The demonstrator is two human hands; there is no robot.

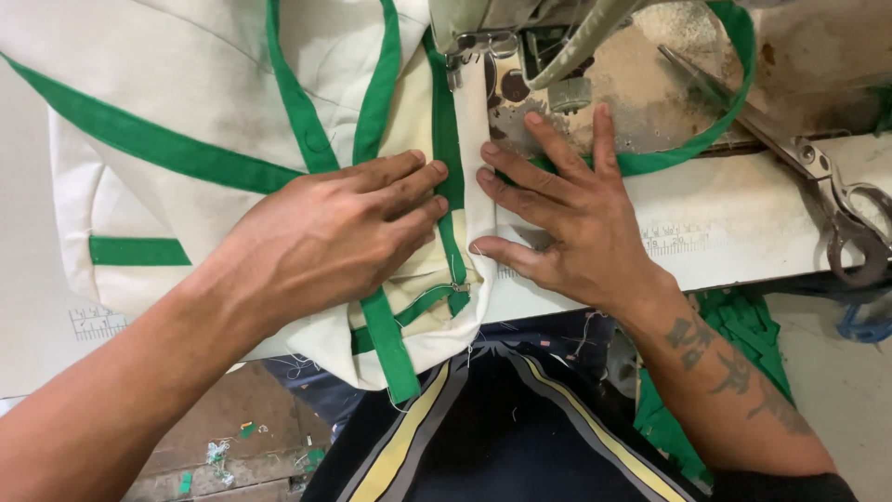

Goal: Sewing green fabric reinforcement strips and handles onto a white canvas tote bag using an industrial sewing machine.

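Pressing cream fabric (186, 84) flat, both hands; needle hidden behind machine head (520, 37)

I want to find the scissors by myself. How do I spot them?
Start at the sewing machine at the top, then follow the white table rightward. The scissors lie near its right edge, beyond the right hand: the only shiny metal thing with looped handles.

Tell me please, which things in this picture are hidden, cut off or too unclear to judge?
- Sewing machine, head view: only its lower part shows; the top edge cuts it off, and the needle cannot be made out.
- Cream fabric with green trim: the part under the left hand and right hand is covered.
- Scissors: the right edge cuts off a handle.
- Green cloth pile: the right forearm hides much of it.
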